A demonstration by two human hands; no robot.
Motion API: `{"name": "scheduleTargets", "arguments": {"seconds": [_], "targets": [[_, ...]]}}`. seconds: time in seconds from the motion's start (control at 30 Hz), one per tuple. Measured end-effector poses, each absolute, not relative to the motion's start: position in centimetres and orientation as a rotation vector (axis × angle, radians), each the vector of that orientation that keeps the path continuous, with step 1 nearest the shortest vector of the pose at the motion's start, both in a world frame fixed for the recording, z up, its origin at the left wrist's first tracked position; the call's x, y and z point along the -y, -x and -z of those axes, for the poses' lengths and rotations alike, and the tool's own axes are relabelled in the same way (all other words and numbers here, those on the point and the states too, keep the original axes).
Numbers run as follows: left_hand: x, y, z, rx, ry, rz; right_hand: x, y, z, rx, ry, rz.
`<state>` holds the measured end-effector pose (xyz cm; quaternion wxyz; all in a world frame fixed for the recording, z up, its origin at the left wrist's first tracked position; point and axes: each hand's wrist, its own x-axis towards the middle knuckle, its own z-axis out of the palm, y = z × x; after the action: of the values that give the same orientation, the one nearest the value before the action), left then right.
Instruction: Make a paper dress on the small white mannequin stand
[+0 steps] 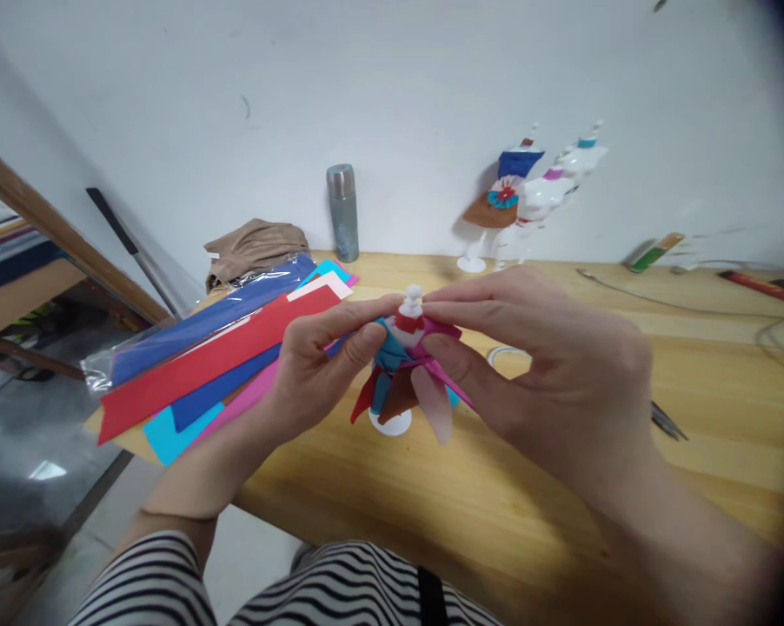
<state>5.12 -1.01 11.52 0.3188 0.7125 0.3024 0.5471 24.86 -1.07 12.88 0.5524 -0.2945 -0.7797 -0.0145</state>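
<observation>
Between my hands stands a small white mannequin point(414, 306) on a round white base point(392, 423). Its neck has a red band, and its body is wrapped in teal and magenta cloth. Strips of red, teal, brown, pale pink and magenta hang below like a skirt point(400, 393). My left hand point(327, 348) pinches the teal shoulder between thumb and fingers. On the other side, my right hand point(535, 356) pinches the magenta cloth at the shoulder. The fingertips behind the mannequin are partly hidden.
Coloured fabric strips point(222, 356) and a brown cloth point(255, 248) lie at the left. A flask point(343, 213) stands by the wall. More mannequins, one dressed point(519, 165), stand back right. Scissor-like tips point(667, 422), a cable point(653, 300) and a green-and-yellow object point(656, 252) lie right.
</observation>
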Motion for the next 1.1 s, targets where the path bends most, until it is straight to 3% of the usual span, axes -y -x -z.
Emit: {"name": "scheduleTargets", "arguments": {"seconds": [0.8, 1.1], "targets": [[0.9, -5.4, -11.6, -0.934, -1.834, -1.412, 0.8, -25.1, -12.7, 1.827, 0.64, -0.086], [0.3, -4.3, -10.8, -0.744, -1.669, -1.448, 0.3, -26.5, -10.8, 1.744, 0.702, -0.185]]}}
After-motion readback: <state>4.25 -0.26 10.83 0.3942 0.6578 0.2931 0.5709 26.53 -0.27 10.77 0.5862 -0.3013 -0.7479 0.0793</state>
